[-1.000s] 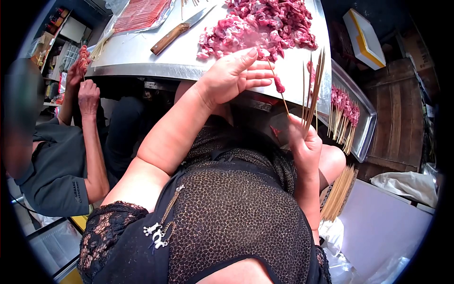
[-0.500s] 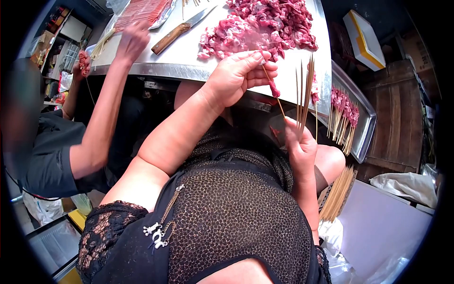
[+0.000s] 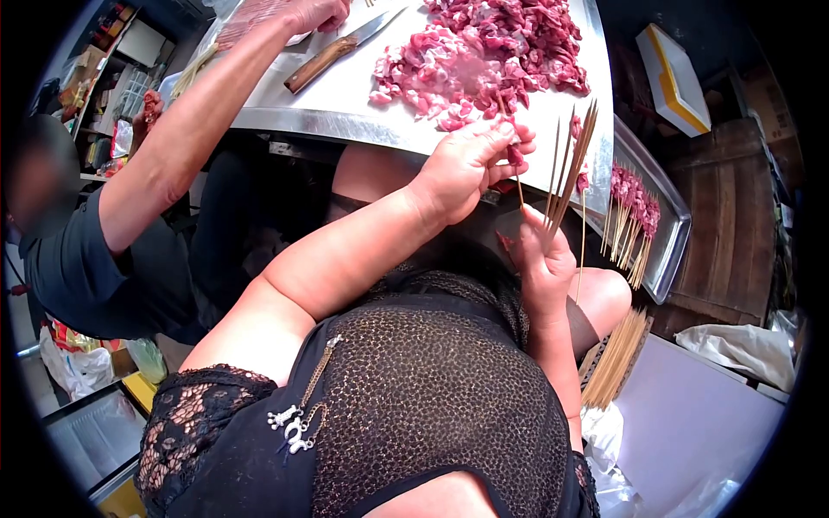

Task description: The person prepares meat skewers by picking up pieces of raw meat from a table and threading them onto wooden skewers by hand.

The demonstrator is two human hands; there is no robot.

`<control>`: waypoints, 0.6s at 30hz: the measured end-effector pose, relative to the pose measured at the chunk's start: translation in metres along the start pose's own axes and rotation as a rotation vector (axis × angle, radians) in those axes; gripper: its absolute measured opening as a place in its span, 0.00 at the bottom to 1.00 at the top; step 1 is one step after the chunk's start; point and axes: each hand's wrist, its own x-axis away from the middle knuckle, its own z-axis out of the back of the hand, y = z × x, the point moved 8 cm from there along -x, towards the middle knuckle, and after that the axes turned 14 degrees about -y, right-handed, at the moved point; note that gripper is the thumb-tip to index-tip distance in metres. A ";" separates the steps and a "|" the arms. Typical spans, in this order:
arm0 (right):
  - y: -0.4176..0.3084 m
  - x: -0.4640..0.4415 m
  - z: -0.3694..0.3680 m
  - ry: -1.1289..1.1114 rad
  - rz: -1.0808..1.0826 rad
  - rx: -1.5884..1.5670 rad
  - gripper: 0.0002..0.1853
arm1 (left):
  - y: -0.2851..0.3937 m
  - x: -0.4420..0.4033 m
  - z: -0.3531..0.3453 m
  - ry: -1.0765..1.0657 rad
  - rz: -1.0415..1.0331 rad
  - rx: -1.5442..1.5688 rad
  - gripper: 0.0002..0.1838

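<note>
Skewer (image 3: 521,192): thin, brown wood, held at a slant over the near edge of the table (image 3: 337,123), tip up toward the heap (image 3: 484,65). Lump of meat (image 3: 515,157) on its upper part, dark red, moist-looking, small, partly covered by my fingers. Tip just shows above my thumb, against the heap. Lower end runs down to my other thumb.

My left hand (image 3: 473,164): palm turned partly up, thumb and forefinger brought in close around the upper part of the skewer, at the meat. Remaining fingers loosely bent, slightly spread, near the lump. Exact contact of each fingertip hidden.

My right hand (image 3: 546,263): closed round the skewer's lower end, thumb upright along it. Same grip holds a bunch of bare sticks (image 3: 570,177), points up and fanned a little. Hidden finger positions: cannot tell.

Just behind the bunch, a loaded stick (image 3: 582,183) with red meat at its top; cannot tell whether I grip it.

Heap: red and pale pink pieces, glossy, on the metal table. Knife (image 3: 320,65) beside it, wooden handle toward me. To my right, a tray (image 3: 676,233) with a row of loaded skewers (image 3: 635,207).
</note>
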 end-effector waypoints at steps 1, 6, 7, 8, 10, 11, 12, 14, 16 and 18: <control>-0.001 -0.002 -0.001 -0.001 -0.021 -0.004 0.13 | -0.003 0.001 -0.005 -0.033 0.014 -0.002 0.14; -0.001 -0.006 0.002 -0.043 -0.014 -0.098 0.13 | 0.022 0.007 0.007 -0.083 0.139 -0.248 0.16; -0.002 -0.005 0.007 -0.026 -0.013 -0.087 0.13 | 0.055 0.008 0.016 -0.069 0.004 -0.835 0.14; -0.004 -0.004 0.010 -0.005 -0.012 -0.077 0.13 | 0.083 0.013 0.014 -0.053 -0.140 -1.419 0.12; -0.013 -0.005 0.017 0.021 -0.007 -0.018 0.14 | 0.126 0.026 0.030 0.144 -0.174 -1.789 0.09; -0.012 -0.006 0.017 0.004 0.002 -0.032 0.14 | 0.134 0.030 0.043 0.178 -0.127 -1.968 0.08; -0.012 -0.007 0.016 -0.013 0.012 -0.045 0.14 | 0.139 0.032 0.053 0.215 -0.077 -2.146 0.08; -0.012 -0.009 0.010 -0.035 0.000 -0.035 0.14 | 0.146 0.034 0.054 0.217 -0.052 -2.088 0.08; -0.012 -0.011 0.001 -0.079 0.012 -0.042 0.14 | 0.152 0.037 0.061 0.297 0.006 -1.838 0.08; -0.010 -0.011 -0.003 -0.096 -0.028 -0.060 0.14 | 0.146 0.032 0.062 0.294 0.010 -1.616 0.09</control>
